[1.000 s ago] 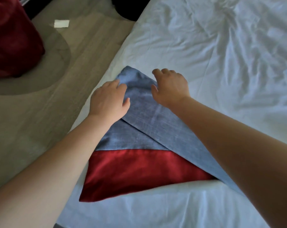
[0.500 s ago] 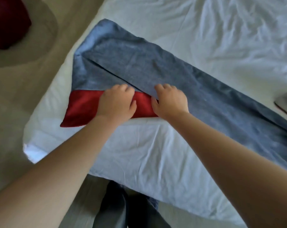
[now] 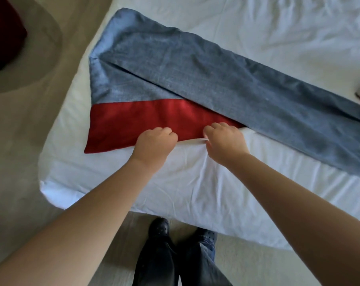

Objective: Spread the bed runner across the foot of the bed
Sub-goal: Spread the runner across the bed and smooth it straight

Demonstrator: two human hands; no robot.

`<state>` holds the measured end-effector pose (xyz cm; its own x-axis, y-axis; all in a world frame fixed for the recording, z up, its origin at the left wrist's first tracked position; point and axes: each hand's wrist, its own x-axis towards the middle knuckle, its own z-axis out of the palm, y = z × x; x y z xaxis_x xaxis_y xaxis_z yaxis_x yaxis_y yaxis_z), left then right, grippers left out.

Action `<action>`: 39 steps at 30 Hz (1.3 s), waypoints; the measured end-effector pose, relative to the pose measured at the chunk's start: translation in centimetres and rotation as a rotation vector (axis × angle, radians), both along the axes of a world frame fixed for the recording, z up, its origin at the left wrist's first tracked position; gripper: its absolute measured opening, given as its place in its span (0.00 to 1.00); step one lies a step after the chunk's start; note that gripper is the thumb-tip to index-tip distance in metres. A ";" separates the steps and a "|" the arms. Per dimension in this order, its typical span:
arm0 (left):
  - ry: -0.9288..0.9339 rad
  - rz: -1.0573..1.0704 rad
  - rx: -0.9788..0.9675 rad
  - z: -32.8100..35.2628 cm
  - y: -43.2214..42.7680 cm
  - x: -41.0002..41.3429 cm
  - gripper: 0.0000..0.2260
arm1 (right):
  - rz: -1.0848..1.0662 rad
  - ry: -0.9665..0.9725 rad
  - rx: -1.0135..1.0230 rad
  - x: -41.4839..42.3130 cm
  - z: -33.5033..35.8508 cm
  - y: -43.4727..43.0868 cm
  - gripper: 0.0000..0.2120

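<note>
Hands have slid back from mid-cloth to the bed runner's (image 3: 195, 79) near red edge. Left hand (image 3: 155, 142) and right hand (image 3: 226, 141) curl closed, pinching it. Runner lies skewed at the bed's (image 3: 175, 193) foot-left corner, still half folded; straightening remains.

Beige floor (image 3: 26, 124), grey round rug (image 3: 40, 65)

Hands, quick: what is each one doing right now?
Left hand: closed on the near edge of the bed runner, at its red band.
Right hand: closed on the same edge.

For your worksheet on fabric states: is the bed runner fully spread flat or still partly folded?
Partly folded: the bed runner has a blue layer lying diagonally over its red band.
</note>
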<state>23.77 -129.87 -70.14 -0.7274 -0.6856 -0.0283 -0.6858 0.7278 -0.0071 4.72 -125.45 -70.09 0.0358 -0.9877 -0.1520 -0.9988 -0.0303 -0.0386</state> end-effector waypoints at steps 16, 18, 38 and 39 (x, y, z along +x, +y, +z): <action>-0.192 -0.004 -0.014 1.1 -1.9 13.6 0.17 | -0.031 -0.258 -0.028 16.6 -1.1 3.2 0.19; -0.198 0.010 0.004 0.9 -1.5 13.3 0.17 | -0.046 -0.265 -0.036 15.9 -1.2 3.5 0.18; -0.035 -0.349 0.038 -0.5 8.1 -3.7 0.11 | -0.073 0.023 -0.143 -1.7 -1.3 12.8 0.11; -0.022 -0.370 0.032 -0.5 8.5 -3.2 0.08 | -0.075 0.005 -0.166 -1.2 -1.4 13.4 0.08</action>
